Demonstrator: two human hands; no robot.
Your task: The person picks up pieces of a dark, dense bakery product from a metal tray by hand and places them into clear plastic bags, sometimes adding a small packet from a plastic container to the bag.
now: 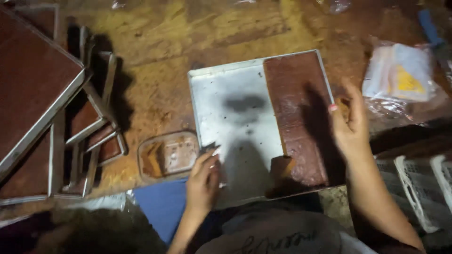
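left hand (203, 181): pinches small dark scraper (208, 147) at tray (226, 70) near-left edge | right hand (349, 123): holds brown piece (343, 107) at right edge | brown slab (296, 117): along right side, long axis far-to-near, right hand nearer

Your tray (226, 113): silver-white metal, dull grey smudges. Slab (296, 117) in it: reddish-brown, faint grid texture. Piece (343, 107) in your right hand (351, 127): brown; thumbnail pink. Tub (167, 155) by your left hand (203, 181): clear, brown smears. Stacked trays (52, 117): silver rims, dark brown fill. Floor (188, 37): mottled ochre. Bag (400, 73): clear, white with yellow patch. Cloth (162, 204): blue.
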